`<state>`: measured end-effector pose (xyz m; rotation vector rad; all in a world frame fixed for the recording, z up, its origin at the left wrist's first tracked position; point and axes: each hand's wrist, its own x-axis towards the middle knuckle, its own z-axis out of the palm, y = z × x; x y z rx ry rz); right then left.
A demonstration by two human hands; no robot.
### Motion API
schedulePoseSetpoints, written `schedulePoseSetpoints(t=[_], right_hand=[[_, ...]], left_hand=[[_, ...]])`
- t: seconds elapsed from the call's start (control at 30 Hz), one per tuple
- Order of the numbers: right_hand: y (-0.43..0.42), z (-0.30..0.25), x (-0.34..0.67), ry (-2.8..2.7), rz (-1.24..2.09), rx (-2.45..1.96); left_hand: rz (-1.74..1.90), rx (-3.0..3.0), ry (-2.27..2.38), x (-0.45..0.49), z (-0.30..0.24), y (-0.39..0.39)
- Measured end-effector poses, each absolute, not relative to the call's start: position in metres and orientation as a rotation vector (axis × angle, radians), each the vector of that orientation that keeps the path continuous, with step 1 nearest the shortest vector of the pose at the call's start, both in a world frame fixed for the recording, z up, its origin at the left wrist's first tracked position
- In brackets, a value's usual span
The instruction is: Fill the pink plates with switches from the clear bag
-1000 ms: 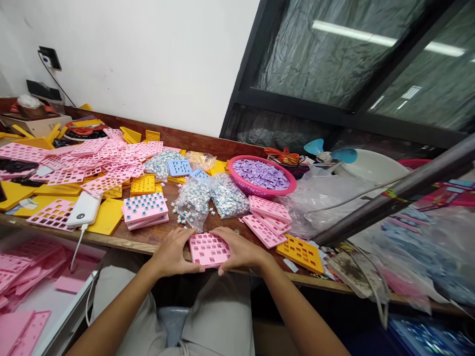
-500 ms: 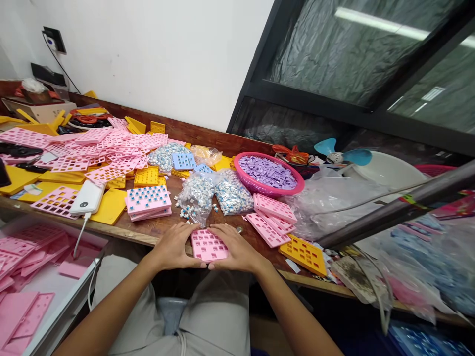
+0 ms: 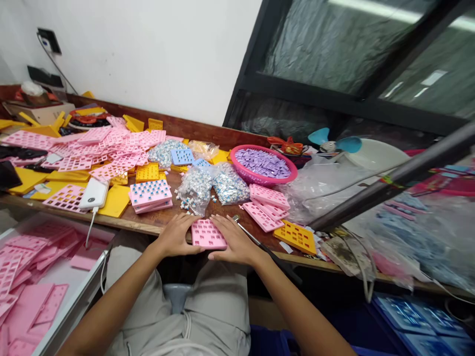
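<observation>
A pink plastic grid tray [image 3: 207,233] lies at the near edge of the wooden bench [image 3: 148,225], straight ahead of me. My left hand [image 3: 176,238] grips its left side, thumb along the near edge. My right hand [image 3: 233,242] wraps its right side, fingers laid over the top. Just behind the tray lie clear bags of small white and blue parts [image 3: 208,187], with a few loose ones spilled. A thin dark tool [image 3: 260,244] lies on the bench beside my right wrist.
A stack of pink trays filled with blue parts [image 3: 150,196] sits to the left, a white power bank [image 3: 93,194] beyond it. Pink trays [image 3: 267,206], a yellow tray [image 3: 297,236] and a pink basket of purple pieces [image 3: 263,165] lie right. A bin of pink trays [image 3: 33,267] stands lower left.
Both hands stay on the pink tray; they have shifted slightly and the right fingers now lie flatter over it. The camera has tipped down and the thin tool has come into sight.
</observation>
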<state>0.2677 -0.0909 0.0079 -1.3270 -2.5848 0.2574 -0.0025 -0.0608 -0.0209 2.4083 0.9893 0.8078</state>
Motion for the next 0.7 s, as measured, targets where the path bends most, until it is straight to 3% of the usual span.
schedulePoseSetpoints(t=[0.23, 0.43, 0.6, 0.7], right_hand=[[-0.176, -0.004, 0.374, -2.163, -0.147, -1.922], [-0.222, -0.034, 0.391, -1.864, -0.1, -2.133], [-0.224, -0.02, 0.398, -1.723, 0.161, -2.142], [-0.212, -0.007, 0.402, -1.656, 0.137, -2.094]], left_hand=[[0.872, 2.482, 0.856, 0.018, -0.009, -0.077], [0.661, 2.681, 0.765, 0.058, -0.004, -0.049], [0.579, 2.78, 0.847, 0.075, -0.012, -0.032], [0.537, 2.795, 0.858, 0.087, -0.026, -0.032]])
